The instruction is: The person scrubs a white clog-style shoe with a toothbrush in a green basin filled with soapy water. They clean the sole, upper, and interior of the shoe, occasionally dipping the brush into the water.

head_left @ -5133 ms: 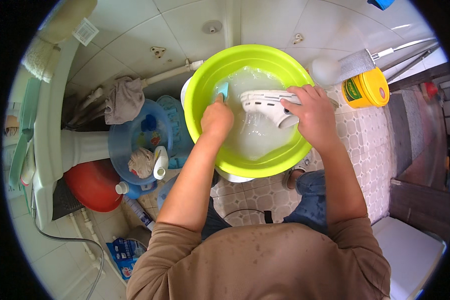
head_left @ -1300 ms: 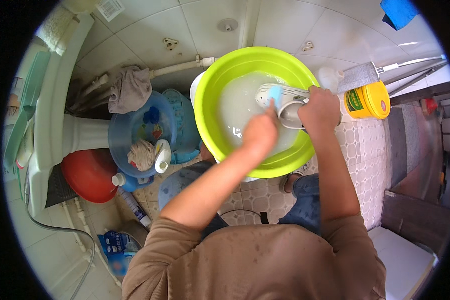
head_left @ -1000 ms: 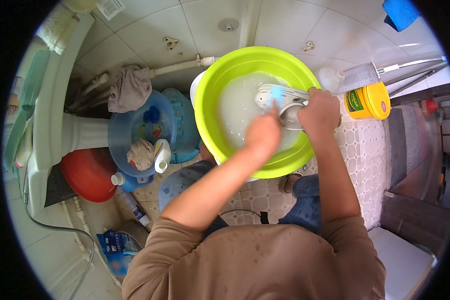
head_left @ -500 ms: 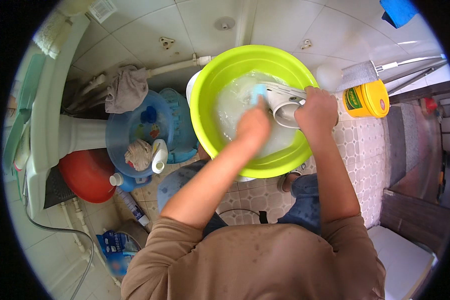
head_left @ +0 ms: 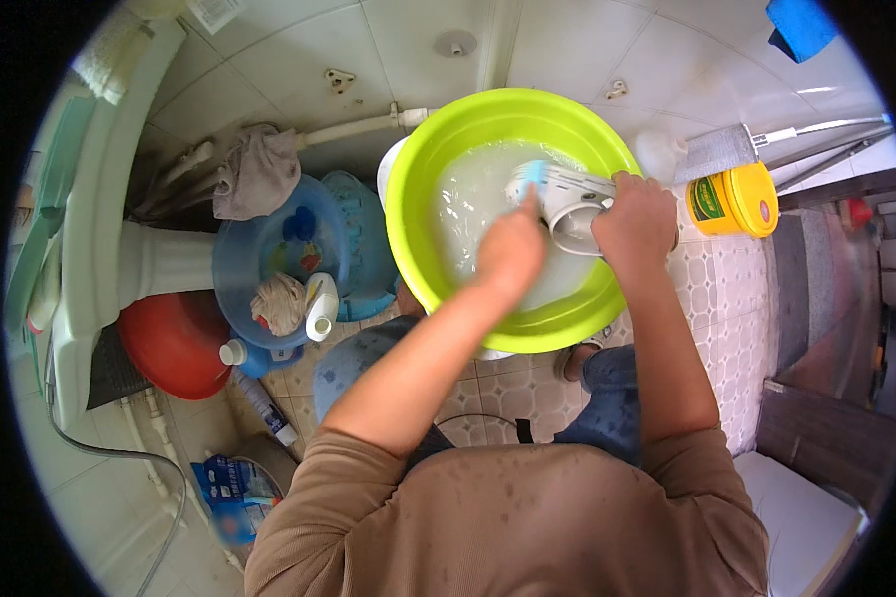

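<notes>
A white slipper with dark slots along its sole and a round opening below is held over a lime-green basin of cloudy, sudsy water. My right hand grips it at the right end, by the basin's right rim. My left hand, smeared by motion, is closed on a small light-blue brush. The brush head lies against the slipper's left end. Most of the brush's handle is hidden in my fingers.
A yellow tub stands right of the basin. On the left are a blue basin with a cloth and white bottle, a red basin, and a white sink. My knees flank the green basin's near side.
My left hand and the brush have shifted slightly right and down along the slipper. My right hand keeps its grip, and the whole view has shifted a little.
</notes>
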Motion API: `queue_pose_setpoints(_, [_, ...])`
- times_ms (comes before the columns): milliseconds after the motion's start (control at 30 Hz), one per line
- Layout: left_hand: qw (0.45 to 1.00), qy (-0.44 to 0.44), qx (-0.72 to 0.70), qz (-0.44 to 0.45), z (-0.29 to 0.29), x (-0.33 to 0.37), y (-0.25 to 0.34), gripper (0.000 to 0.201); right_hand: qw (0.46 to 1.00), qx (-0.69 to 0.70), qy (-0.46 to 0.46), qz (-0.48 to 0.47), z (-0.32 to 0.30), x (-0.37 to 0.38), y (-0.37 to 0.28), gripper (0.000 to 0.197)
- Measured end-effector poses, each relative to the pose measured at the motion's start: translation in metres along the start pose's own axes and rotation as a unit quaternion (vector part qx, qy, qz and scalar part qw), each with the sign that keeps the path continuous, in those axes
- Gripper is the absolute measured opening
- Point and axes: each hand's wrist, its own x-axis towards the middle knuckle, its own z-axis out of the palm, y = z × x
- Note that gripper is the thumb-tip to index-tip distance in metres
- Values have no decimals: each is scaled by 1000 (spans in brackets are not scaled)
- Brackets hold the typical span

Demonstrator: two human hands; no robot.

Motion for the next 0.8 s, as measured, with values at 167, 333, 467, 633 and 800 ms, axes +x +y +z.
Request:
queue_pose_setpoints(167, [998,-20,-24,55,0,-31,22,52,1000,10,-7,1,-2,2,-2,13])
queue_pose_setpoints(333, [997,10,50,-58,-8,14,-14,46,1000,5,16,-8,2,2,0,13])
queue_pose_setpoints(467, [985,28,73,-152,-16,33,-46,48,1000,10,5,-7,1,-1,1,14])
queue_pose_setpoints(633, [999,-20,12,-35,3,22,-31,51,1000,22,-4,-13,-1,-2,-1,20])
queue_pose_setpoints(800, [999,-11,25,23,-6,-24,21,48,1000,20,-20,0,-4,-4,0,29])
